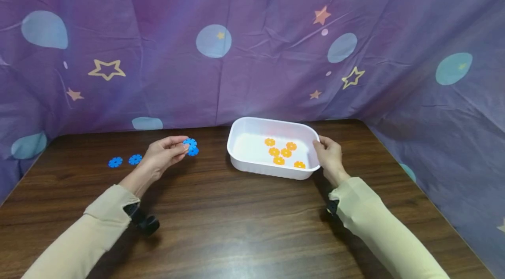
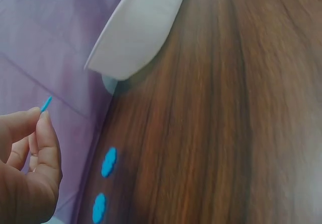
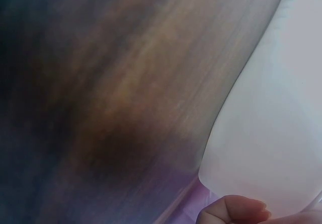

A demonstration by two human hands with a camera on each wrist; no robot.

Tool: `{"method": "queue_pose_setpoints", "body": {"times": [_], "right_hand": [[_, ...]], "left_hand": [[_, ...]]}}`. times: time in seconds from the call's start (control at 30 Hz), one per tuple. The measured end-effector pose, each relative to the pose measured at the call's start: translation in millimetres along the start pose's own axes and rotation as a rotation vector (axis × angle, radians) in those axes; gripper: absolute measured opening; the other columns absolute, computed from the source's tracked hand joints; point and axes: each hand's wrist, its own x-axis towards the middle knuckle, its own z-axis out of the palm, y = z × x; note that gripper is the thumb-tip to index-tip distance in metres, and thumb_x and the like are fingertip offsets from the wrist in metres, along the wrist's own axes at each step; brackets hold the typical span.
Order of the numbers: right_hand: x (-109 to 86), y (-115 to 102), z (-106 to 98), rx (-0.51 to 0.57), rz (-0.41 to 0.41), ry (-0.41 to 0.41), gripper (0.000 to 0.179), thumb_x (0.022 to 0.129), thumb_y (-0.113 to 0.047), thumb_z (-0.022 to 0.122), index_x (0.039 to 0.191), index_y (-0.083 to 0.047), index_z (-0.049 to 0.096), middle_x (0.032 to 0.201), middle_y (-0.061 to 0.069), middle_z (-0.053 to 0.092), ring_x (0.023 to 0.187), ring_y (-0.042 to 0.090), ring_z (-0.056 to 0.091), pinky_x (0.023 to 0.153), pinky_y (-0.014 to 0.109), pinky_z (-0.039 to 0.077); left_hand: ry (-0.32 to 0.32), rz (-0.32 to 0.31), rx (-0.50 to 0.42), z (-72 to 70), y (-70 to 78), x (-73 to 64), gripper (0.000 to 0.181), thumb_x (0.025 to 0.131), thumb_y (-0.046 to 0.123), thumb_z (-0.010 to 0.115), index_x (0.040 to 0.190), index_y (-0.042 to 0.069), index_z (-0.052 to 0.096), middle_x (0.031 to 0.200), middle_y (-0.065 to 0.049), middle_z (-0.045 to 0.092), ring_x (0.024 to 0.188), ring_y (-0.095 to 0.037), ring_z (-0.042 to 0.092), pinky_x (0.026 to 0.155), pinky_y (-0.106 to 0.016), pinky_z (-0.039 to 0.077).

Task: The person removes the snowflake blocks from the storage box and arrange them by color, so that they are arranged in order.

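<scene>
My left hand (image 1: pixel 163 154) pinches a blue notched, flower-shaped plastic disc (image 1: pixel 191 141) between thumb and fingertips, raised above the table; it appears edge-on in the left wrist view. Just below it another blue disc (image 1: pixel 193 152) shows, seemingly on the tabletop. Two more blue discs, one far left (image 1: pixel 115 162) and one by the wrist (image 1: pixel 135 159), lie flat. At the right, my right hand (image 1: pixel 331 156) grips the end wall of a white plastic tub (image 1: pixel 254 167), thumb over the rim. Inside the tub lie several orange discs (image 1: pixel 286 153) of like shape.
The dark wood-grain table (image 1: pixel 221 217) carries the tub near its back edge. A purple curtain (image 1: pixel 268 73) with stars and balloon shapes hangs behind and along the right side. Black wrist cameras, such as the left one (image 1: pixel 142 221), hang under both sleeves.
</scene>
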Motion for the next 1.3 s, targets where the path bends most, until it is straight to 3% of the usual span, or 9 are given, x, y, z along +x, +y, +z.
{"method": "queue_pose_setpoints", "body": {"times": [0.2,0.5,0.67,0.77,1.3], "right_hand": [[-0.7,-1,-1,-0.005,0.012,-0.002,0.039,0.097,-0.013,0.046,0.13,0.007,0.05,0.114,0.021,0.056,0.098,0.025,0.055,0.07,0.014,0.049],[-0.4,-1,0,-0.023,0.004,0.006,0.039,0.096,-0.013,0.047,0.129,0.007,0.051,0.114,0.022,0.057,0.091,0.02,0.056,0.066,0.011,0.047],[0.5,0,0,-0.033,-0.007,0.014,0.038,0.096,-0.013,0.048,0.128,0.007,0.052,0.11,0.02,0.058,0.084,0.015,0.055,0.061,0.01,0.046],[0.5,0,1,-0.032,-0.008,0.012,0.038,0.096,-0.013,0.047,0.128,0.007,0.052,0.108,0.019,0.057,0.085,0.016,0.055,0.062,0.011,0.047],[0.9,1,0,-0.015,-0.002,0.002,0.039,0.095,-0.012,0.046,0.128,0.007,0.051,0.112,0.023,0.057,0.087,0.02,0.057,0.066,0.015,0.05]], "left_hand": [[0.027,-0.006,-0.027,-17.7,-5.2,-5.4,0.055,0.089,0.004,0.062,0.139,-0.004,0.039,0.089,0.008,0.057,0.077,0.001,0.062,0.074,-0.013,0.052],[0.055,0.015,-0.028,-48.3,-11.6,-15.2,0.055,0.088,0.005,0.064,0.137,-0.003,0.042,0.083,0.011,0.06,0.076,0.001,0.063,0.071,-0.013,0.053],[0.085,0.03,-0.073,-69.8,-14.0,-19.8,0.022,0.087,0.003,0.064,0.102,0.019,0.065,0.079,0.012,0.063,0.073,0.002,0.063,0.067,-0.011,0.052],[0.102,0.038,-0.112,-82.6,-15.6,-22.5,0.027,0.086,0.001,0.064,0.083,0.027,0.067,0.076,0.011,0.066,0.07,0.001,0.063,0.064,-0.012,0.052],[0.237,0.004,-0.188,-148.4,-24.5,-28.9,0.034,0.086,-0.002,0.063,0.07,0.027,0.072,0.069,0.012,0.067,0.061,0.0,0.063,0.058,-0.013,0.053]]}}
